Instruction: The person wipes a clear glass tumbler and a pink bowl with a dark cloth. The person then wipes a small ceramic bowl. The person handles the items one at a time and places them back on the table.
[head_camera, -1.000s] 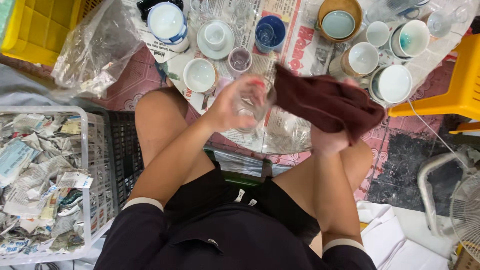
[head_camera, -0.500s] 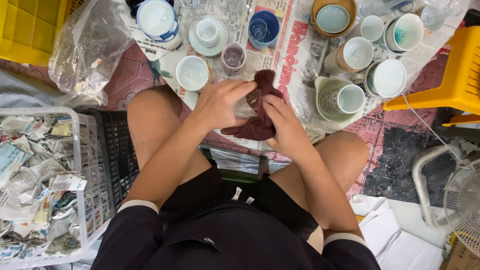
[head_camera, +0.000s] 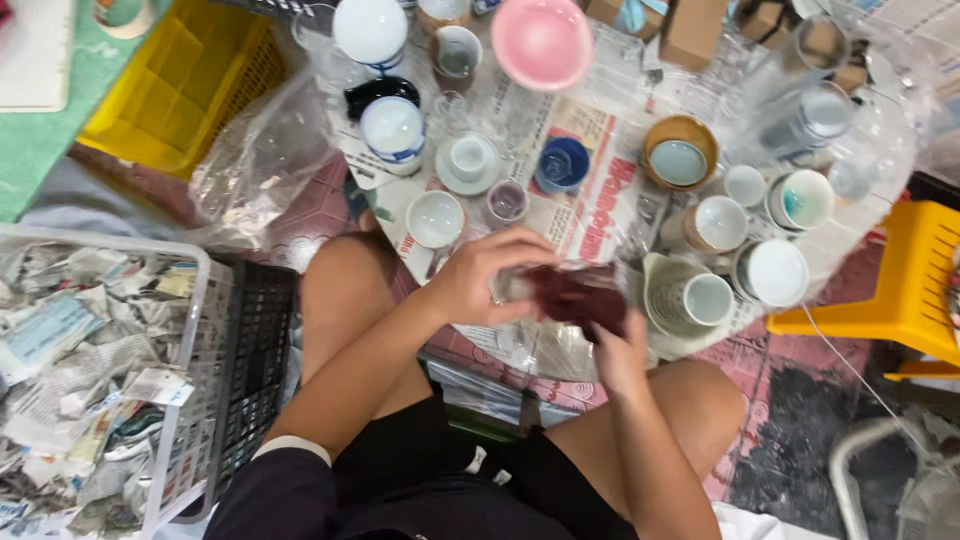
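Note:
My left hand (head_camera: 487, 275) grips a small clear glass (head_camera: 512, 287) just above my knees. My right hand (head_camera: 617, 350) holds a dark red cloth (head_camera: 575, 298), which is pressed against the glass and covers most of it. Both hands are blurred with motion. Beyond them lies a sheet of newspaper (head_camera: 590, 215) on the floor, crowded with cups and bowls. Closest to my hands are a white cup (head_camera: 436, 218), a small clear glass (head_camera: 506, 203) and a white cup standing in a cream ribbed dish (head_camera: 690, 298).
A pink bowl (head_camera: 543, 40), a blue cup (head_camera: 563, 165) and a brown bowl (head_camera: 680, 153) stand farther out. A yellow crate (head_camera: 170, 85) is at upper left, a white basket of crumpled newspaper (head_camera: 85, 350) at left, a yellow stool (head_camera: 890, 285) at right.
The cloth was away from the glass a second ago, then wrapped over it; the hands now rub it lower and to the right. The head camera has tilted, showing more of the dishes.

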